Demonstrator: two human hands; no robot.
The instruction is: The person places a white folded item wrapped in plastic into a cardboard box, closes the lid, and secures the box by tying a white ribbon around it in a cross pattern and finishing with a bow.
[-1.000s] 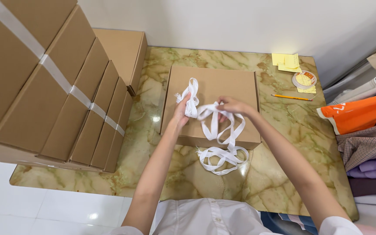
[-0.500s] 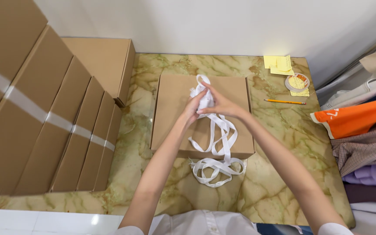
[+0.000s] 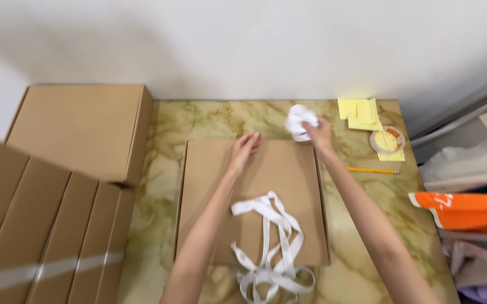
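At the centre of the frame a flat brown cardboard box [image 3: 255, 197] lies on a green-and-cream marbled surface [image 3: 204, 121], and both arms reach up over it from the bottom edge. The right hand [image 3: 319, 135] is at the box's upper right corner, its fingers closed around a crumpled wad of white strip [image 3: 300, 121] that sits just above the box's far edge. The left hand [image 3: 245, 149] rests near the upper middle of the box, fingers loosely extended and slightly curled, holding nothing, with the fingertips touching or just over the cardboard; which of the two cannot be told. Lower down, a tangle of long white strips [image 3: 271, 247] lies looped across the box's near half and spills over its front edge onto the surface. In the upper right, yellow sticky notes [image 3: 359, 112] lie beside a small round clear tape roll [image 3: 387, 139], and an orange pencil [image 3: 373, 170] lies just below them. At the upper left stands a closed cardboard carton [image 3: 80, 129], with a row of flattened cartons [image 3: 46, 236] leaning at the lower left. Folded clothing, including an orange garment [image 3: 466, 209], fills the right edge.
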